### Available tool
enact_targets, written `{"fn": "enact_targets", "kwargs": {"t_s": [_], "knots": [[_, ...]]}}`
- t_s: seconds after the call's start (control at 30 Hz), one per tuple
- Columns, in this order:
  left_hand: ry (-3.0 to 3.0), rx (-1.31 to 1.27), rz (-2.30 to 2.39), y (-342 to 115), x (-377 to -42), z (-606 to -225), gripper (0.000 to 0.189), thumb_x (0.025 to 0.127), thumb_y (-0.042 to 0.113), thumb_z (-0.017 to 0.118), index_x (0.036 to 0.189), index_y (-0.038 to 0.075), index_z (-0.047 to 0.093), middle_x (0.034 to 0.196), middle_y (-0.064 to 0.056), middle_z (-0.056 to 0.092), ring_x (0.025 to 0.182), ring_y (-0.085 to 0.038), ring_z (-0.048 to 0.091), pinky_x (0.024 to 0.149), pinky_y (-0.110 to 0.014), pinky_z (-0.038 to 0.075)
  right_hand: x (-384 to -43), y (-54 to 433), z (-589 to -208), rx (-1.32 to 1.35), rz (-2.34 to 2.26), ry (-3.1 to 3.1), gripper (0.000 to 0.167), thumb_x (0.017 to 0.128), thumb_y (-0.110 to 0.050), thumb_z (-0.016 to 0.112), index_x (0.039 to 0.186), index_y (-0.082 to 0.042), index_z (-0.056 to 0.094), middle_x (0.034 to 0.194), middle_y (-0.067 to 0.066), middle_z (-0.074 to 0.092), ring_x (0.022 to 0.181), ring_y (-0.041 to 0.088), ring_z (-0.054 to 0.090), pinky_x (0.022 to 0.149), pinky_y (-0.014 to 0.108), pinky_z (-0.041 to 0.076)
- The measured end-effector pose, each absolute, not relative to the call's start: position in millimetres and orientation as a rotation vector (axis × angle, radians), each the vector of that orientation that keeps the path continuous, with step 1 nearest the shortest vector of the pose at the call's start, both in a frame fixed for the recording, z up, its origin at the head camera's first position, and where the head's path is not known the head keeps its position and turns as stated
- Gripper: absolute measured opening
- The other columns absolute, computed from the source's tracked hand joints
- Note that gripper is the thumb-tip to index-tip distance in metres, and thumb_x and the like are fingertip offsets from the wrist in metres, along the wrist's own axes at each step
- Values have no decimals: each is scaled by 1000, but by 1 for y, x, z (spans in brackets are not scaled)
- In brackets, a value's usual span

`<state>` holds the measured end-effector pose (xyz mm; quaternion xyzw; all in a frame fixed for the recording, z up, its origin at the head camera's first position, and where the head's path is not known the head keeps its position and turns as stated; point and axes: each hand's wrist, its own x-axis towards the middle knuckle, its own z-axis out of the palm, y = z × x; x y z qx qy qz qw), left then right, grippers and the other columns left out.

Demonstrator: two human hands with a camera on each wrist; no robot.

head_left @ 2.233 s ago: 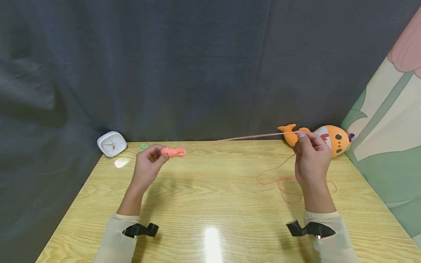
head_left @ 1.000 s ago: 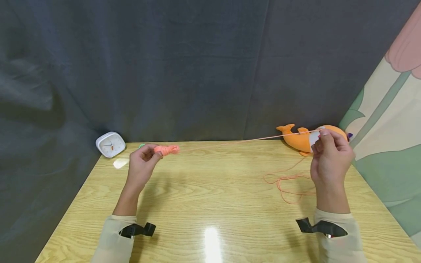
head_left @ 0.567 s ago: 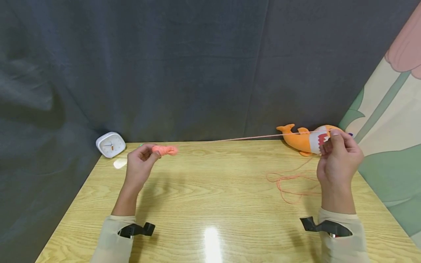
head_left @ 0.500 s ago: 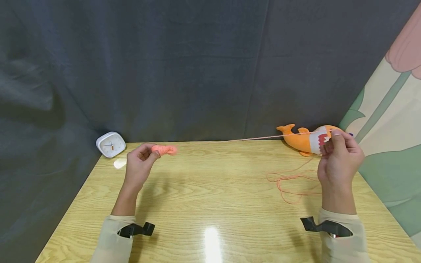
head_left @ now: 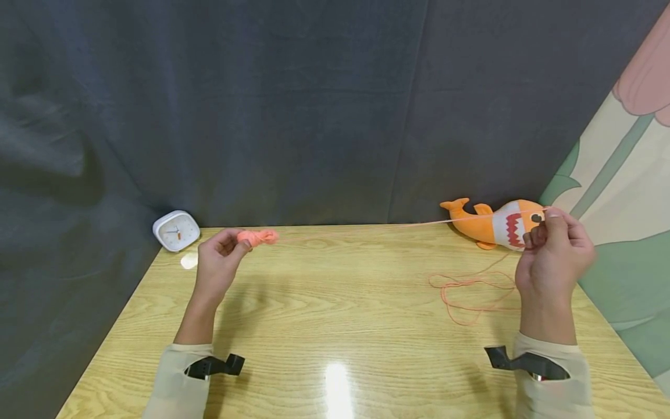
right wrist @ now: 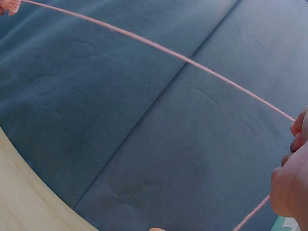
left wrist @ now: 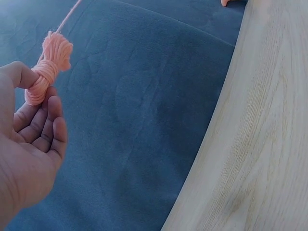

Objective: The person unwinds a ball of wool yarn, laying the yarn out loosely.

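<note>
Between thumb and fingers, my left hand (head_left: 218, 265) pinches a small wound bundle of coral-pink yarn (left wrist: 48, 72) above the table. A single yarn strand (right wrist: 187, 60) runs taut from the bundle across to my right hand (head_left: 555, 262), whose thumb and fingertips pinch it at the far right. Below the right hand the strand's slack continues down to a loose tangle of yarn (head_left: 463, 284) on the table. The right fingertips overlap the face of an orange plush shark (head_left: 473, 224) in the head view.
A white alarm clock (head_left: 177, 231) stands at the table's back left corner, with a pale flat oval piece (head_left: 189, 260) near it. Dark cloth (head_left: 314, 116) hangs behind the wooden table (head_left: 335, 326). A flower-patterned curtain (head_left: 617, 262) borders the right side.
My right hand has moved well to the right, and the strand between the hands has lengthened. My left hand has drifted slightly left with the bundle, and now covers the green ring.
</note>
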<state>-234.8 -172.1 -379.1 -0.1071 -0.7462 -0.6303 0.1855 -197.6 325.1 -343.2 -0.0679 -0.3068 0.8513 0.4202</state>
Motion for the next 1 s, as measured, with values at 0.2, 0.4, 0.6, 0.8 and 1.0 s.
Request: {"fn": "enact_targets", "kwargs": {"t_s": [0.2,0.4,0.6,0.8,1.0], "knots": [[-2127,-290,-1756,-172,-234,-378,17,97,6,70,105,-9,68,87,17,70,81,-2,62,74,-16,53,-197,333,-343,-180,2125,-733,18,89,1,77,95,13,65,70,12,50,61,20,31,50,24,29],[-2114,-282,-1764,-173,-233,-377,12,98,5,69,102,-6,68,85,15,68,79,-3,61,73,-16,53,-196,344,-342,-173,2124,-683,13,91,4,73,89,12,63,70,14,50,58,21,33,47,25,26],[-2023,-284,-1856,-174,-233,-377,3,97,3,69,98,4,71,85,11,69,80,-5,60,74,-17,53,-195,348,-342,-180,2114,-647,17,87,5,77,88,11,61,66,11,41,59,20,29,48,25,21],[-1976,-229,-1861,-175,-234,-377,15,94,-3,67,92,11,72,81,11,69,76,-4,63,73,-16,55,-194,352,-341,-208,2106,-594,13,89,7,73,86,11,60,63,10,40,58,20,26,49,25,20],[-2022,-246,-1817,-176,-234,-378,4,96,1,68,96,3,71,85,9,69,79,-6,62,73,-17,54,-190,361,-342,-271,2068,-584,11,90,4,72,91,10,63,63,8,37,59,19,20,51,25,15]]}}
